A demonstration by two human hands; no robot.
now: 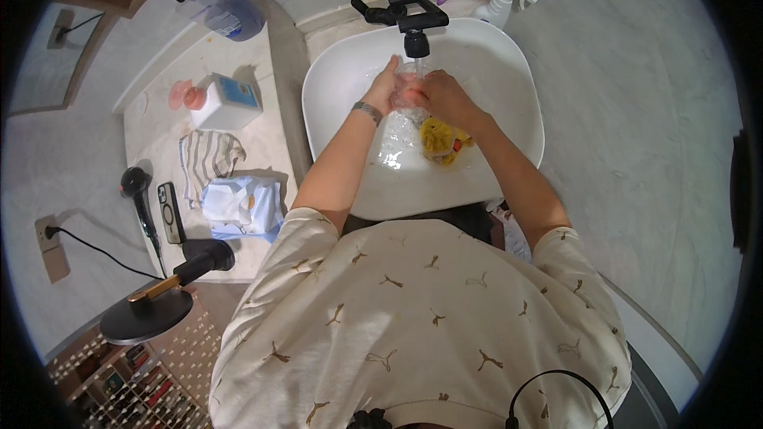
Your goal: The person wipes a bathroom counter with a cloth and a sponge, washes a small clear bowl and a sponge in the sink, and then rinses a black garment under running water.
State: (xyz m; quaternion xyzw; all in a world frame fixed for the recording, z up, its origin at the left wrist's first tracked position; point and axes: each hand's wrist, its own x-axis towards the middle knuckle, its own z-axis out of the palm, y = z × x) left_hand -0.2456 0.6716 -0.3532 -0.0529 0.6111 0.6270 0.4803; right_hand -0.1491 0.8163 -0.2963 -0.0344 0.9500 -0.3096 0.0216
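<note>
Water runs from the black faucet [417, 44] into the white sink basin [518, 95]. Beneath the stream, my left hand [382, 88] holds one side of a wet, pinkish see-through item [410, 92], whose exact kind I cannot make out. My right hand [444, 95], fingers curled, grips the same item from the other side; its fingertips are partly hidden. Just below my hands, a wet yellow cloth-like bundle [438, 137] lies in the basin, with a small red part at its edge. Shiny water or suds show beside it.
On the left counter stand a white bottle with a pink pump [229, 101] and a bluish bottle [229, 15]. Nearby lie a striped cloth [208, 161], a wipes pack [244, 205] and a phone [171, 213]. A white spray bottle [498, 6] stands behind the basin.
</note>
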